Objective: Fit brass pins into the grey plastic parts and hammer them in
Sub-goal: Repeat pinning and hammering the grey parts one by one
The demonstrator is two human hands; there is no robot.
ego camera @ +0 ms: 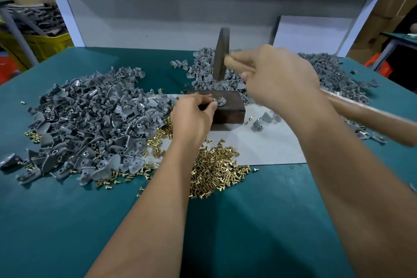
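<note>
My left hand (194, 111) pinches a small grey plastic part (220, 101) with a brass pin in it on top of a dark metal block (228, 108). My right hand (277, 79) grips a hammer by its wooden handle (361, 106). The dark hammer head (221, 54) hangs raised above the block. A large heap of grey plastic parts (90, 119) lies to the left. A pile of brass pins (216, 169) lies in front of the block, partly under my left forearm.
Another heap of grey parts (327, 70) spreads behind and right of the block. A white sheet (259, 142) lies under the block on the green table (67, 221). A white board (311, 34) leans at the back. A yellow crate (45, 45) stands off the table's left.
</note>
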